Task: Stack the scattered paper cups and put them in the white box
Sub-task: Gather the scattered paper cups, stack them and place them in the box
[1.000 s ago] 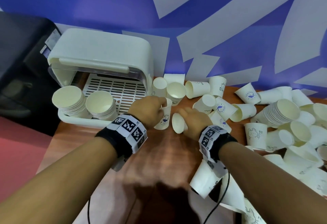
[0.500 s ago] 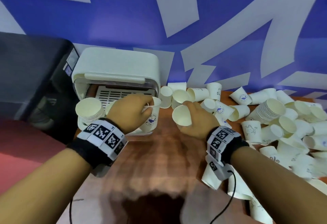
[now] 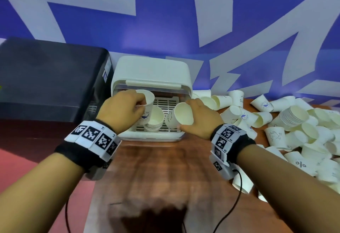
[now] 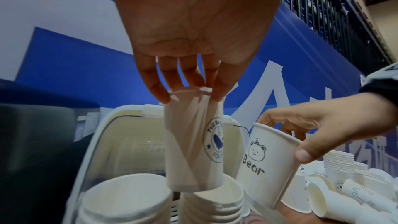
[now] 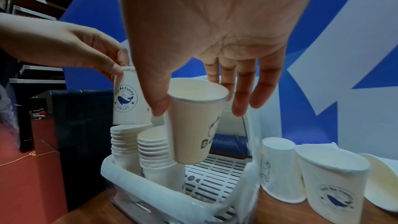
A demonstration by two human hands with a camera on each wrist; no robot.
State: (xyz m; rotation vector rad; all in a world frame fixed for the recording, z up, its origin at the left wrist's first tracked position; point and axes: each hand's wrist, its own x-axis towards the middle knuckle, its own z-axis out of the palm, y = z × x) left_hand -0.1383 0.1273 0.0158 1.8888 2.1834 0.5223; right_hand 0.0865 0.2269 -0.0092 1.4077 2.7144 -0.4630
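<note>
My left hand [image 3: 141,104] pinches the rim of a whale-print paper cup [image 3: 147,111] and holds it upright just above the two cup stacks [image 5: 122,142] standing in the open white box [image 3: 152,78]. In the left wrist view the fingertips [image 4: 159,96] squeeze that cup [image 4: 191,142], creasing its wall. My right hand [image 3: 184,115] grips a bear-print cup [image 3: 182,116] by its rim, tilted, over the box's grated floor beside the right stack [image 3: 154,120]. The right wrist view shows the bear cup [image 5: 193,122] hanging free above the box rim [image 5: 150,198].
Several loose cups and one long nested stack [image 3: 292,116] litter the wooden table [image 3: 156,168] on the right. A black case [image 3: 51,78] stands left of the box. Behind them is a blue and white wall. Cables hang from both wristbands.
Both hands have lifted their cups from beside the pile and carried them left and forward to over the white box. The whale cup now hangs above the stacks.
</note>
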